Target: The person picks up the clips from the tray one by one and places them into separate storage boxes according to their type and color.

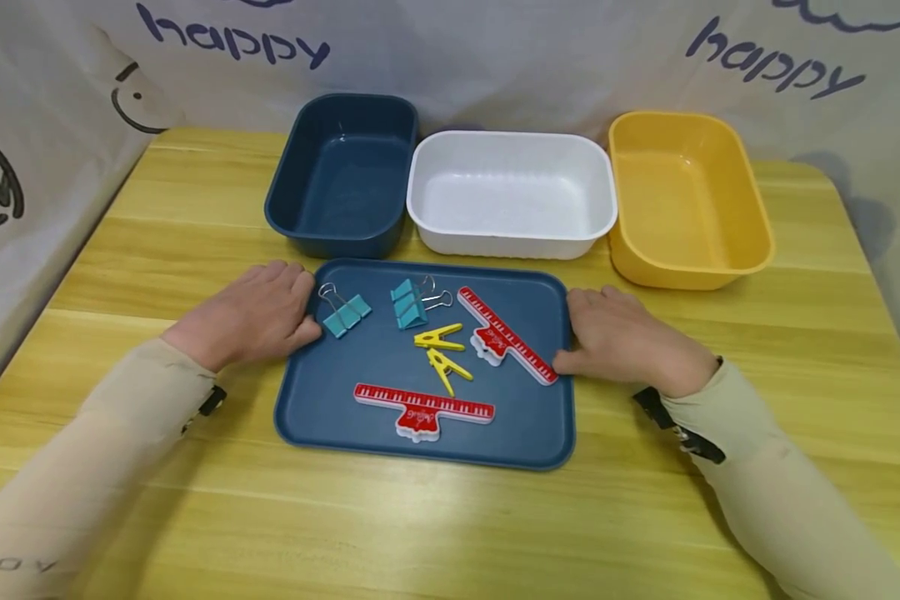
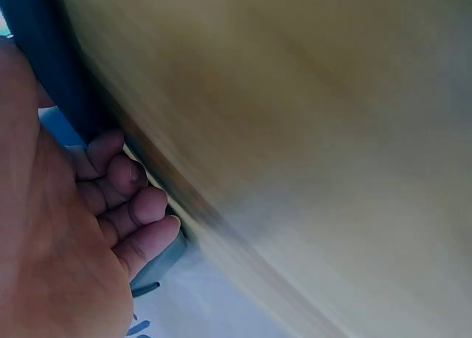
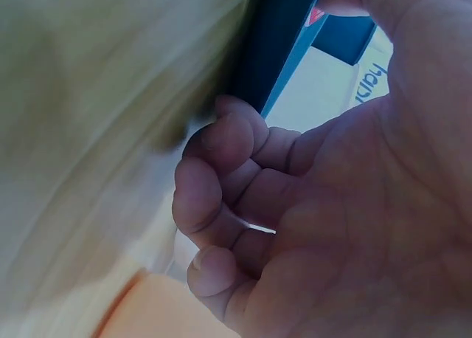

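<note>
A dark blue tray (image 1: 330,408) lies on the table between both hands. My left hand (image 1: 251,317) grips its left rim, thumb over the edge; in the left wrist view the fingers (image 2: 136,212) curl beside the tray's side. My right hand (image 1: 622,342) holds the right rim, its fingers (image 3: 195,194) curled at the tray's edge in the right wrist view. On the tray are teal binder clips (image 1: 347,315), small yellow clips (image 1: 438,337) and red-and-white ruler-shaped clips (image 1: 423,406). One red-and-white clip (image 1: 506,333) lies slanted near the right thumb.
Behind the tray stand three bins in a row: a dark blue bin (image 1: 345,175) at left, a white bin (image 1: 510,192) in the middle, a yellow bin (image 1: 682,200) at right. A white cloth (image 1: 495,67) with writing hangs behind the wooden table (image 1: 435,533).
</note>
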`<state>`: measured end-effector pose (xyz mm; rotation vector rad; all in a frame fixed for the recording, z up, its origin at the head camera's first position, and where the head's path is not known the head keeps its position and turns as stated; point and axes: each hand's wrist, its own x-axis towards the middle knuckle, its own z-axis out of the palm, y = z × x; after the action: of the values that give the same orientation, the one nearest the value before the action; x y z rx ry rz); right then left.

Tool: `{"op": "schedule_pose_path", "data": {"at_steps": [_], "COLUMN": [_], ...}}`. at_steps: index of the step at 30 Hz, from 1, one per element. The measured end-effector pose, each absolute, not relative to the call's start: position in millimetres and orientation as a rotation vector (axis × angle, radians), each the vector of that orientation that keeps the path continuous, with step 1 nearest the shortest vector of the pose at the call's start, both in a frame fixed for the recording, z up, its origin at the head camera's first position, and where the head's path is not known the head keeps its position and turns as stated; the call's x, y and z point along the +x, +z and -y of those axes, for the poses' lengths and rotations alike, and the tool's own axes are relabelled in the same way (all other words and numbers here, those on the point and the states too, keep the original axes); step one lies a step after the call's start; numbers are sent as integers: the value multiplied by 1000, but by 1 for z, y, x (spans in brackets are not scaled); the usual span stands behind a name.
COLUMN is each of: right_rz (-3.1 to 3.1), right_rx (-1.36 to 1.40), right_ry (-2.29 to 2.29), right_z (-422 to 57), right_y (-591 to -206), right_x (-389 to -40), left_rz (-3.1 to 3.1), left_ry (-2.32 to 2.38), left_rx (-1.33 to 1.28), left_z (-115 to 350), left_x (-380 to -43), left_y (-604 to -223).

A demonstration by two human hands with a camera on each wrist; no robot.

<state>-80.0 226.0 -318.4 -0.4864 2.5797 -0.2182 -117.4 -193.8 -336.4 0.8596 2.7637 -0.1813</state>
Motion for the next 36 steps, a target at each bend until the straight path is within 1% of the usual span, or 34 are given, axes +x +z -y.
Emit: {"op": "schedule_pose_path", "data": {"at_steps": [13, 22, 29, 36], "right_rz": [-2588, -2605, -2598, -2600], "right_rx": [-483, -482, -459, -451], "right_ry": [-188, -152, -138, -108], "right_z": [-244, -256, -267, -271], "right_y": [-319, -320, -320, -322], "right_x": [-80, -80, -80, -83], "left_rz": [-2776, -2742, -2750, -2740], "left_ry": [-177, -181, -169, -171], "left_rx": [938, 940, 1001, 989], "left_z": [177, 165, 153, 148], "left_x": [-118, -120, -121, -122], "left_y": [-338, -337, -337, -337]}}
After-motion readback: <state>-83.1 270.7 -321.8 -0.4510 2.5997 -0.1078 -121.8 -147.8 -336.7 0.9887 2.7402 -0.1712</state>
